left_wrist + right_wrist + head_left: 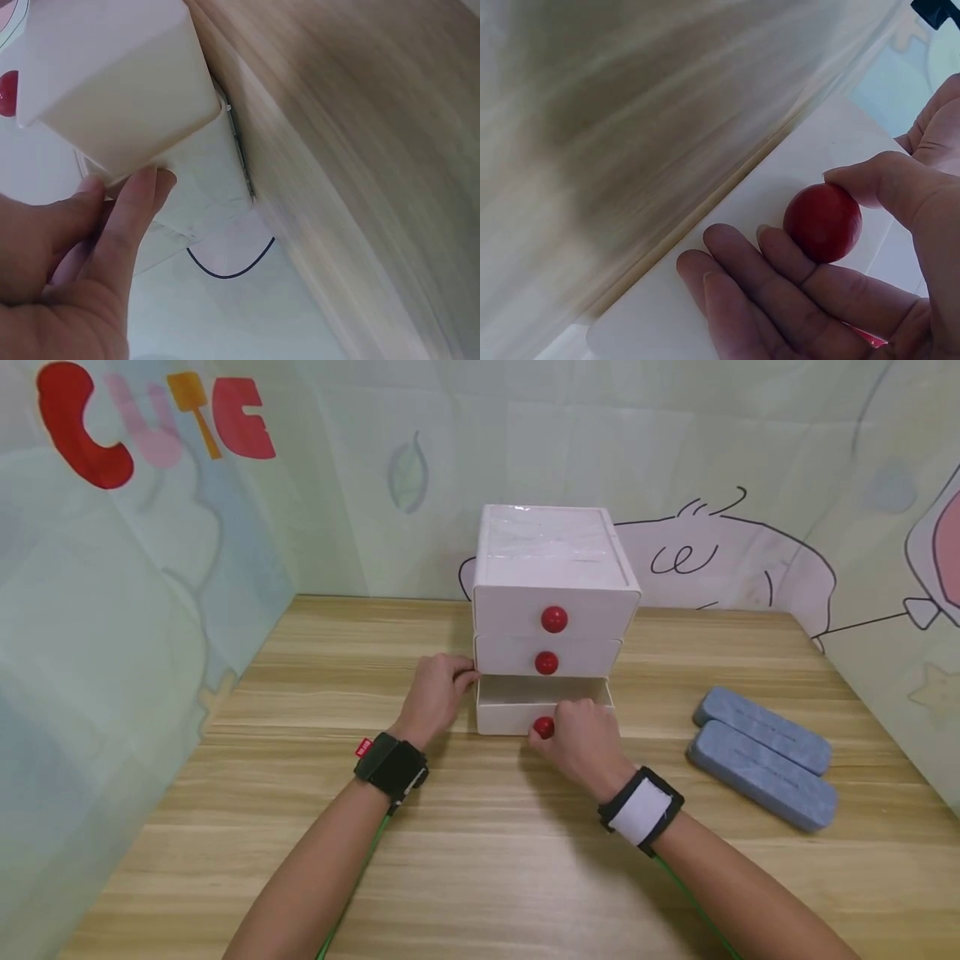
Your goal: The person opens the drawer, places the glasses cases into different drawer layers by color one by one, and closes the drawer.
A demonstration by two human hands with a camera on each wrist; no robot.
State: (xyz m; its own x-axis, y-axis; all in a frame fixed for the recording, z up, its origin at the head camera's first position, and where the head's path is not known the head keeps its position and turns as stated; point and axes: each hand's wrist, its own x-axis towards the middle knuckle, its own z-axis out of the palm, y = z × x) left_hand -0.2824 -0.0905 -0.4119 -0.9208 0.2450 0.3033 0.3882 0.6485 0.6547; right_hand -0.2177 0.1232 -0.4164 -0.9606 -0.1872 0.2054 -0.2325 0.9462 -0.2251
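A white cabinet [555, 547] of three stacked drawers stands on the table, each drawer with a round red knob. Its bottom drawer [502, 718] is pulled part way out, and the inside that shows is bare. My right hand [588, 739] pinches the bottom red knob [823, 223] between thumb and index finger, the other fingers bent beneath it near the drawer front. At the cabinet's left side, my left hand [435, 693] grips the front edge just above the open drawer, as the left wrist view shows with thumb and fingers [135, 199] at that edge.
Two blue-grey oblong blocks [765, 760] lie side by side on the wood-grain table [480, 877], right of the cabinet. Behind the cabinet hangs a printed cloth backdrop [360, 485]. Green cables [360, 877] run along both forearms from the wrist straps.
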